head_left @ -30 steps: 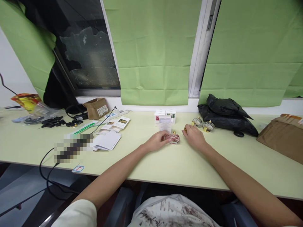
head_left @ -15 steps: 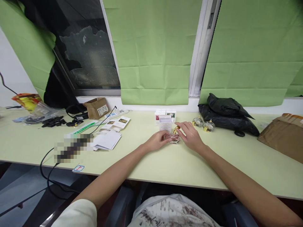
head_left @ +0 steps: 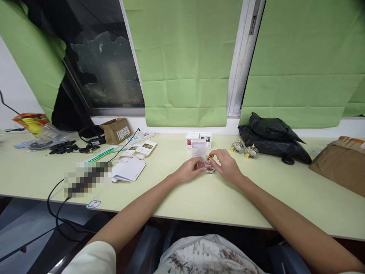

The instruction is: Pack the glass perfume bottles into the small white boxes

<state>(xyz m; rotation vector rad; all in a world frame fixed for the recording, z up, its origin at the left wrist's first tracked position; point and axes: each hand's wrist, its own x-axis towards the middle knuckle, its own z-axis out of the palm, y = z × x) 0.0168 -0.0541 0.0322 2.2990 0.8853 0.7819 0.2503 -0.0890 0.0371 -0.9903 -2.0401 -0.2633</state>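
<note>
A small clear glass bottle (head_left: 210,168) with pinkish contents, like a perfume bottle, is on the table in front of me. My left hand (head_left: 187,170) grips its left side, fingers curled against the glass. Just above the bottle, my right hand (head_left: 228,166) pinches a small gold cap (head_left: 210,157) between thumb and fingertips. Whether the cap touches the bottle's neck I cannot tell. Right behind the bottle stands an open white box (head_left: 199,152) with small print. Farther right are two glass bottles with gold fittings, one (head_left: 237,146) beside the other (head_left: 251,152).
Two small printed boxes stand behind the white one, the right one (head_left: 208,139) showing a green picture. To the left lie folded white papers (head_left: 130,170), cables and a brown carton (head_left: 116,130). Black plastic bags (head_left: 273,139) and a large cardboard parcel (head_left: 340,163) occupy the right side.
My right hand has moved slightly down and left, bringing the gold cap closer to the top of the bottle. The left hand stays at the bottle.
</note>
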